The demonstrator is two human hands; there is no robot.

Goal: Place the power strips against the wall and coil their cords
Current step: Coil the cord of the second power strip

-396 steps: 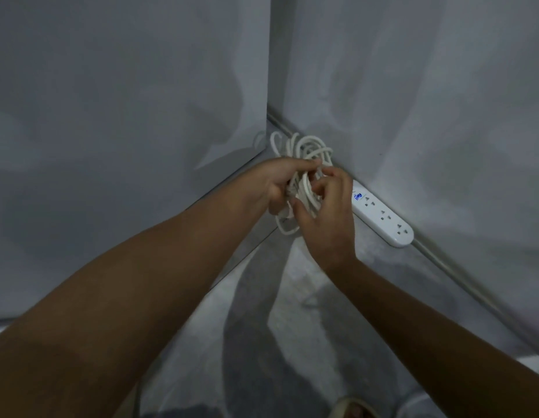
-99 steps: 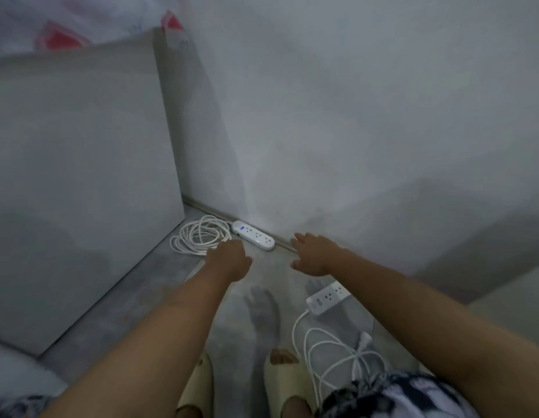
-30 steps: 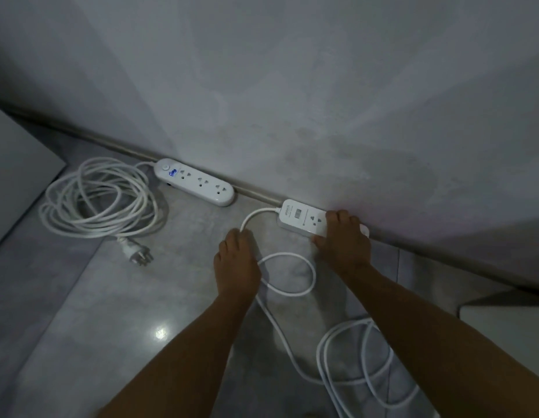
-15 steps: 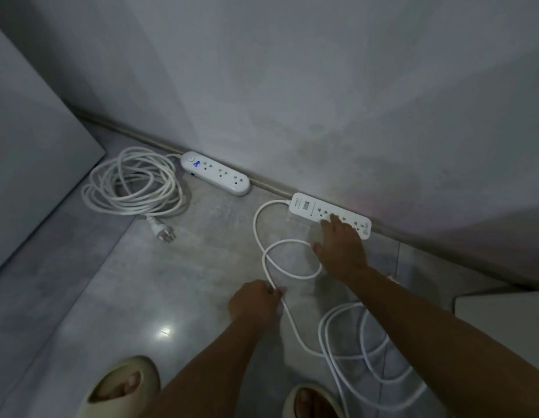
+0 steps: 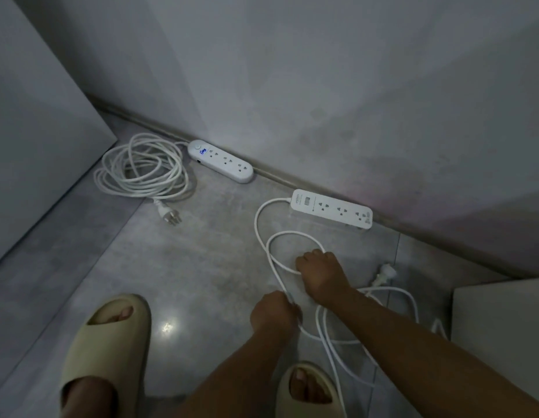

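The loose cord [image 5: 262, 236] spreads over the lower right of the frame, from its power strip down to the right hand and the left hand. It looks light and soft but a little springy, so I think the loops will open again if they are not held where they cross. The second power strip [image 5: 331, 208], at centre right, lies against the wall [image 5: 352, 86]. It is stiff, light plastic and may slide on the smooth floor [image 5: 202, 282] if the cord is pulled.

The right hand [image 5: 318, 271] has its fingers curled over one loop. The left hand [image 5: 274, 312] is closed as a fist around the cord below it.

At upper left, the coiled cord [image 5: 141, 170] lies beside the first power strip [image 5: 220, 161]. A white box [image 5: 500, 342] at the right edge and two slippers [image 5: 107, 342] at the bottom crowd the working place. The loose plug [image 5: 385, 271] lies near the box and may catch on it.
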